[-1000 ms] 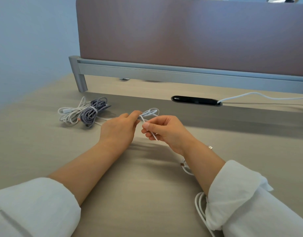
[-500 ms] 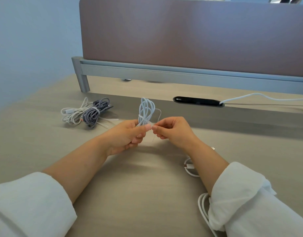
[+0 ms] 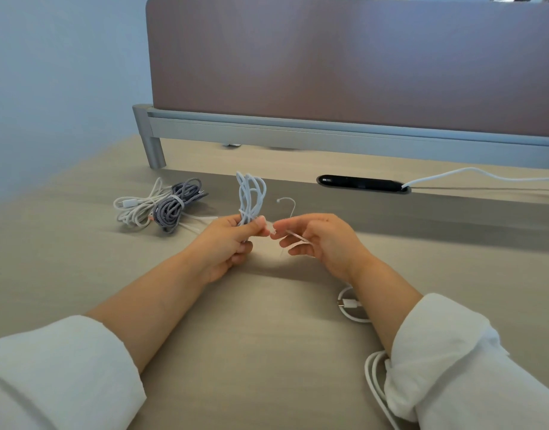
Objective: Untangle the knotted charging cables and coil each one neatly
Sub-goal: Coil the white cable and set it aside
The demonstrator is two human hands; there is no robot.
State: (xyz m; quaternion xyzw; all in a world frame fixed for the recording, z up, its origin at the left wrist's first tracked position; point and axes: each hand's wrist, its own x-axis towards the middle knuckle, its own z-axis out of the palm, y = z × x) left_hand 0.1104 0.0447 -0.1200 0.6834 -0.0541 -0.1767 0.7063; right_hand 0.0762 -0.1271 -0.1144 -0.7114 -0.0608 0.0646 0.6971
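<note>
My left hand (image 3: 228, 243) grips a white cable bundle (image 3: 250, 195) whose loops stand upright above my fist. My right hand (image 3: 321, 240) pinches a thin white tie strip (image 3: 287, 209) next to the bundle; the strip's free end curls up above my fingers. At the back left of the desk lie a coiled grey braided cable (image 3: 175, 204) bound with a white tie, and a loose white cable (image 3: 136, 207) touching it. Another white cable (image 3: 350, 305) with its plug lies under my right forearm, and more white loops (image 3: 374, 380) show beside my right sleeve.
A brown divider panel (image 3: 344, 57) on a grey metal rail (image 3: 298, 135) closes the desk's far side. A black cable slot (image 3: 360, 183) in the beige desk (image 3: 251, 352) has a white cord (image 3: 471, 173) running off to the right. A wall is at the left.
My left hand turned palm-up and lifted the white bundle upright from the desk. My right hand drew the tie strip a little to the right, away from the bundle.
</note>
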